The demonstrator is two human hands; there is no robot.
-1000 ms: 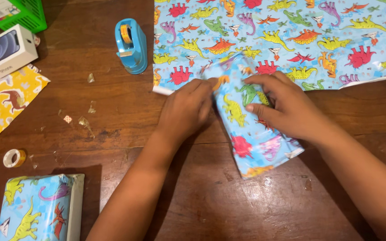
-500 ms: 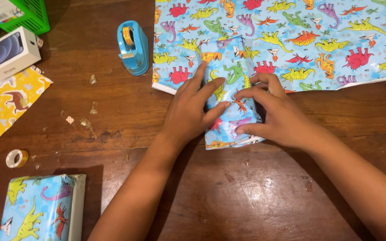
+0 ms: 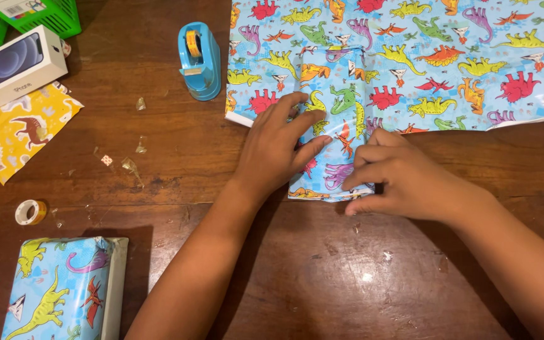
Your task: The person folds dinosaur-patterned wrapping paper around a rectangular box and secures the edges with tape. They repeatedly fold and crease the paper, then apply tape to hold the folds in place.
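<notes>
Firmly pressed flat, both hands: left hand (image 3: 276, 151) spread across the half-wrapped parcel (image 3: 334, 135) at frame centre, right hand (image 3: 401, 179) pinching its lower edge to hold the fold.

We get single head view — looking steeply down from above wooden table (image 3: 322, 283), close range. Our forearms enter from bottom edge; far side of table at top — wrapping paper sheet (image 3: 461, 56) cropped there.

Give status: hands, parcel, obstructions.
Left hand flat on wrapped parcel. Right hand pinching its near edge. Parcel overlaps paper sheet. Nothing blocking.
</notes>
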